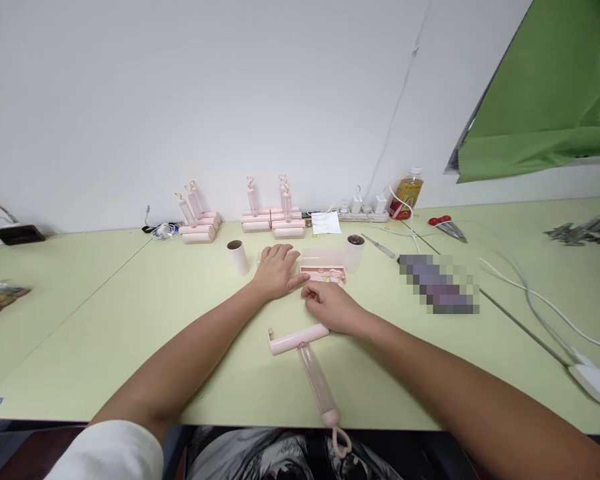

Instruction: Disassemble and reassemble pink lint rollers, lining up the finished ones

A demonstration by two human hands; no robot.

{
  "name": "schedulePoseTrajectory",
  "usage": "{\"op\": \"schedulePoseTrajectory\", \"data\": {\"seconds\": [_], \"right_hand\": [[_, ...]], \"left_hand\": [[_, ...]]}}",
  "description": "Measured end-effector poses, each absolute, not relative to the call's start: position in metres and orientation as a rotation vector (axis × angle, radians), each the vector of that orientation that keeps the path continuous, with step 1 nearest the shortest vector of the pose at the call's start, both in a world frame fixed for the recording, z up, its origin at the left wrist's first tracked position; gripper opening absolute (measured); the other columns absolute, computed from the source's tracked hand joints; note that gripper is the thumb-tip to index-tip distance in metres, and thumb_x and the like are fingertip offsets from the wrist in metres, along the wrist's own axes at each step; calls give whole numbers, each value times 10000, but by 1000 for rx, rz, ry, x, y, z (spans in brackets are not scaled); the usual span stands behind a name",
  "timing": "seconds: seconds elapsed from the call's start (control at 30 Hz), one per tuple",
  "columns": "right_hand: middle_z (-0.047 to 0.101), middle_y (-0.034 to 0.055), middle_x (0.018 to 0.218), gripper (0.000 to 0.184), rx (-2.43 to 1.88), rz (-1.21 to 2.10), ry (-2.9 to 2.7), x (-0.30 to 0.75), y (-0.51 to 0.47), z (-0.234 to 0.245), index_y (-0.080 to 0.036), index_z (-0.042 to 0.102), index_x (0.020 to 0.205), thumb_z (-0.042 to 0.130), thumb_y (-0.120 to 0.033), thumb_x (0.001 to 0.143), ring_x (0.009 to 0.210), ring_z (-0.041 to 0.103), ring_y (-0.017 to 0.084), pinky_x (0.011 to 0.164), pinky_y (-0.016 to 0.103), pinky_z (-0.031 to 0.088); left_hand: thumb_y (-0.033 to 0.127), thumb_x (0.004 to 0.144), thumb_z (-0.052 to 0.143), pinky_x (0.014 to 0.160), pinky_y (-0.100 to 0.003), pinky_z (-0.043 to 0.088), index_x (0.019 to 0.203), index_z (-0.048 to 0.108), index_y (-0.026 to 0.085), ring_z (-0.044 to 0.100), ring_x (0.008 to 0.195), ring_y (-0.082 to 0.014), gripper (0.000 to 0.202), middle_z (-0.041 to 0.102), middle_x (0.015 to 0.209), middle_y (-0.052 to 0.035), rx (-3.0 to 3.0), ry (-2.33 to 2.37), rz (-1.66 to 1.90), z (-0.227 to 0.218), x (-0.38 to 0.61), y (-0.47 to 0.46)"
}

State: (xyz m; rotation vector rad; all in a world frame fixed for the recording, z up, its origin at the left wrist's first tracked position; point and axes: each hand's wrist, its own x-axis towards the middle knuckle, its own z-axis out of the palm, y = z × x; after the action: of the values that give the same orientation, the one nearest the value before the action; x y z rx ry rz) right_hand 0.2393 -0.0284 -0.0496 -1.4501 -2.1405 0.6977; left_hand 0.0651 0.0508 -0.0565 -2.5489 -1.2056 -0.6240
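My left hand (279, 270) lies palm down with its fingers stretched out, over a clear plastic piece that it partly hides. Beside it my right hand (334, 307) is curled, thumb and fingers together; whatever it may hold is hidden. Just beyond both hands sits a shallow pink tray (307, 269) with small pink parts inside, and behind it a translucent pink cover (323, 257). Nearer to me lies a pink lint roller handle (317, 380) with a clear grip and a heart-shaped loop past the table edge. My right wrist is close to its head.
A white paper roll (237, 257) stands left, and another roll (354, 255) right. A screwdriver (379, 246), red-handled pliers (447, 228), a pixelated object (439, 283) and cables lie rightward. Pink lint rollers (289, 223), a power strip (363, 217) and a bottle (407, 195) line the wall.
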Motion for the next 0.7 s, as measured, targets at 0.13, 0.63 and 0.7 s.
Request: {"op": "schedulePoseTrajectory", "data": {"seconds": [0.13,0.63,0.7], "right_hand": [[651,0,760,150,-1451,703,-2138,239,-28,-51,-193,616,821,490,-141,759,646,530,135,579,239,330],[660,18,792,158,-1439,711,-2144,239,-29,-49,-188,619,835,490,-138,758,693,551,151,597,245,330],[664,18,799,161,-1439,719,-2146,239,-29,-49,-189,621,841,490,-138,761,708,557,153,602,244,331]], "left_hand": [[555,891,438,964,-464,324,965,643,152,448,1142,-303,458,551,1215,-156,-2505,-1144,-677,-58,69,51],[277,922,383,1011,-460,304,995,667,195,428,1215,-268,305,521,1283,-122,-2620,-1115,-630,-44,64,54],[256,909,380,1011,-452,309,1113,626,188,444,1212,-269,327,524,1288,-128,-2608,-1254,-589,-38,55,62]]}}
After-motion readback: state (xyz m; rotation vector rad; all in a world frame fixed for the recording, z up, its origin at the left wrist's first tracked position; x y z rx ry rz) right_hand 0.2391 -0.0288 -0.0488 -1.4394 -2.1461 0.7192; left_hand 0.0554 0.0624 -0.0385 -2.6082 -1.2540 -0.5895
